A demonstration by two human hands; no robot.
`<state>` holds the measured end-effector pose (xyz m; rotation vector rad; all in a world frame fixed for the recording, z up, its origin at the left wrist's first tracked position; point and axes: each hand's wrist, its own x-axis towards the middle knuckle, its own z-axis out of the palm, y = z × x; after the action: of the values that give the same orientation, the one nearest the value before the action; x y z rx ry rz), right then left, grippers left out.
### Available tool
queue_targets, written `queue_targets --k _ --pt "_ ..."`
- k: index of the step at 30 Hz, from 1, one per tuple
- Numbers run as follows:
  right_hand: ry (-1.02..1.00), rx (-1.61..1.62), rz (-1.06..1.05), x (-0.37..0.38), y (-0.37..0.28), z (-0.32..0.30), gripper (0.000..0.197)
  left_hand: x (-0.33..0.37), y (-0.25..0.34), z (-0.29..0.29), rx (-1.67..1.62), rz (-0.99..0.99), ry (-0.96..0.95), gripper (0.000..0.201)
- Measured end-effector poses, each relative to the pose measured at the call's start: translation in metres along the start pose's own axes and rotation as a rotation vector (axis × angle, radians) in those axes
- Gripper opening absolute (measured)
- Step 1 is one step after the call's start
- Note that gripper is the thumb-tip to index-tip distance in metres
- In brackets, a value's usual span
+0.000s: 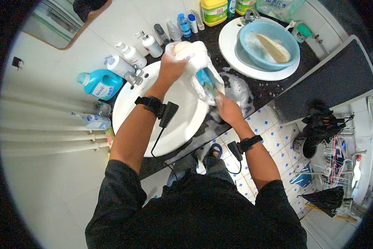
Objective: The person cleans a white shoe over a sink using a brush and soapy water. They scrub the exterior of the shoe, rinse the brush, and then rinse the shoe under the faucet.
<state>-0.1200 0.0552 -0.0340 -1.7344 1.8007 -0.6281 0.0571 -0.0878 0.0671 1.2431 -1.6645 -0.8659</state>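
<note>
Above the white sink's (186,124) far right rim, a person's foam-flecked left hand (175,64) grips a white shoe (198,56) by its far left end, while the right hand (230,108) is closed around a green tool (210,89) at the shoe's blue-lined opening. Suds (238,91) spread across the dark counter (209,37) just right. Farther right, a tan-soled shoe (276,49) lies in a foamy blue basin (295,50) on a second sink (227,45).
</note>
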Motion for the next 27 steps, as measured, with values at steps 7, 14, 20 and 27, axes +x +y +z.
queue_targets --k 7,14,20,27 --pt "-0.015 -0.317 -0.074 0.011 -0.033 -0.005 0.048 -0.004 0.020 -0.015 0.077 0.200 -0.155 0.054" --pt "-0.021 -0.280 0.002 -0.015 -0.043 0.012 0.050 0.023 0.051 -0.028 0.513 0.215 -0.586 0.056" --pt "0.043 -0.314 -0.023 0.026 -0.042 0.032 0.037 0.030 0.060 -0.015 0.822 0.255 -0.673 0.053" --pt "-0.068 -0.391 -0.013 -0.004 -0.071 0.021 0.031 0.029 0.055 -0.024 0.887 0.319 -0.662 0.043"
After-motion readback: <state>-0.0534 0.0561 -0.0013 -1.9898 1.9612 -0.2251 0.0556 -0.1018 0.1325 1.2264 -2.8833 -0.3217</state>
